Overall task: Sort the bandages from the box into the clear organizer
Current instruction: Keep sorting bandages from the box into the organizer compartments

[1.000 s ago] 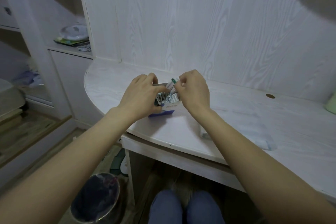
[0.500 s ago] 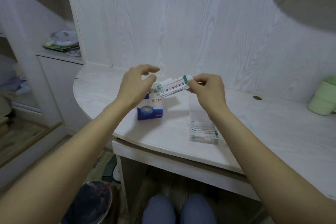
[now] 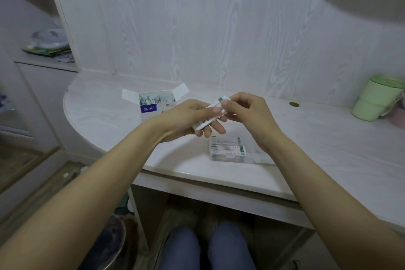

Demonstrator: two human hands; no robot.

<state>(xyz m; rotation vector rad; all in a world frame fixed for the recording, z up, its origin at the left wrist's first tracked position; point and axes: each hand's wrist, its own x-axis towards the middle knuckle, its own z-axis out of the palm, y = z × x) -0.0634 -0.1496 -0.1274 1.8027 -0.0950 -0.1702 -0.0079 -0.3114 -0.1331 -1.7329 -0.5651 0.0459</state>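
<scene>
An open blue-and-white bandage box [image 3: 153,103] stands on the white desk [image 3: 306,138], its flaps spread and packed bandages showing inside. My left hand [image 3: 188,119] holds a small stack of white wrapped bandages [image 3: 206,121] across its fingers, thumb on top. My right hand [image 3: 245,114] pinches the green-marked upper end of that stack. Both hands hover above the desk, in front of the box. The clear organizer [image 3: 228,149] lies just below the hands and holds several flat bandages.
A light green cup [image 3: 374,101] stands at the desk's right end. A shelf unit [image 3: 48,48] with a plate and papers is at the left. A dark bin [image 3: 109,245] sits on the floor under the desk's curved edge, beside my knees.
Both hands have come away from the box with bandages. The left hand, open half a second ago, now holds the stack too. The hands have moved toward the organizer.
</scene>
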